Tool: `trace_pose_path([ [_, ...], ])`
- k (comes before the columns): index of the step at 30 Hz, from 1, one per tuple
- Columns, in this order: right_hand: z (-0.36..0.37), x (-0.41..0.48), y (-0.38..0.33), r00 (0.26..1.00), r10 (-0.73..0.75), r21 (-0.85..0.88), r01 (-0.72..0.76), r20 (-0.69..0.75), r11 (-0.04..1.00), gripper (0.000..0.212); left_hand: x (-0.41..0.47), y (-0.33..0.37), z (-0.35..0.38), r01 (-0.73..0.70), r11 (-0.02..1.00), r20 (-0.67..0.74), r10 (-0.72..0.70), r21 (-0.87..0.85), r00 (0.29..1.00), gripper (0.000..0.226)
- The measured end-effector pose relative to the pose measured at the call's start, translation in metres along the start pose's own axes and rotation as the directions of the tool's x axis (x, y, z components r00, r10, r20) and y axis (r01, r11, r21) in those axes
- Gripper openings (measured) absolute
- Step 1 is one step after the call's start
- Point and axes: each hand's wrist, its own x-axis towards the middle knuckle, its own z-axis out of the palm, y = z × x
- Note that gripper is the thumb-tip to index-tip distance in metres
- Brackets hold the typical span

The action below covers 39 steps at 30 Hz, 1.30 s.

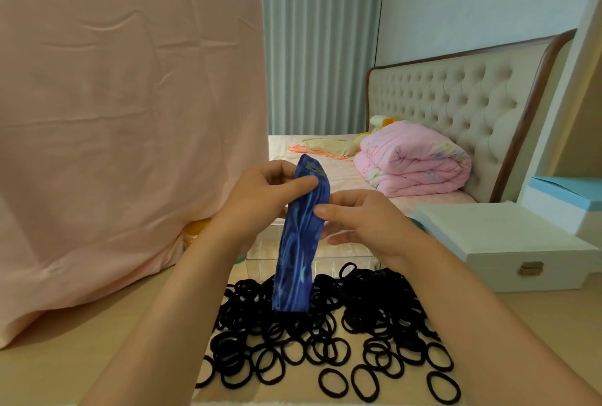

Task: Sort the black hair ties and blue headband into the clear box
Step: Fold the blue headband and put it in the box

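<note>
A blue headband (299, 242) with pale streaks hangs upright above the table, its lower end reaching the pile of black hair ties (329, 324). My left hand (260, 197) pinches its upper part between thumb and fingers. My right hand (361, 220) holds its right edge a little lower, thumb on the front and fingers behind. The clear box (345, 257) stands just behind the pile, partly hidden by the headband and my hands. Several hair ties lie loose at the near edge of the pile.
A pink sheet (123, 128) hangs down at the left onto the table. A white latched case (501, 249) sits at the right, with a blue-lidded box (566, 200) behind it. A bed with a folded pink quilt (413, 161) lies beyond.
</note>
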Motion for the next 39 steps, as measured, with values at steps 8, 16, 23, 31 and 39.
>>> trace_pose_path([
  [8,0.005,0.004,0.004,0.999,0.031,0.096,-0.028,-0.036,0.995,0.021,0.0,-0.007,-0.003,0.15,0.989,0.075,-0.149,-0.01,0.986,0.017],
  [16,0.007,0.006,0.006,0.99,0.039,0.102,-0.025,-0.132,0.994,0.046,0.001,-0.012,-0.002,0.31,0.95,0.118,-0.305,-0.03,0.945,0.042],
  [23,0.0,0.007,0.007,0.981,-0.028,0.028,0.034,-0.191,0.999,0.006,-0.001,-0.012,-0.002,0.19,0.974,0.232,-0.215,0.128,0.949,0.036],
  [31,-0.001,0.005,0.007,0.998,-0.001,-0.073,-0.003,-0.056,0.997,0.033,0.004,-0.017,0.002,0.057,0.888,0.072,-0.101,0.455,0.992,0.009],
  [39,-0.01,0.005,0.01,0.999,-0.01,-0.206,0.001,-0.044,0.979,0.004,0.003,-0.022,0.002,0.135,0.966,0.122,-0.165,0.223,0.979,0.017],
])
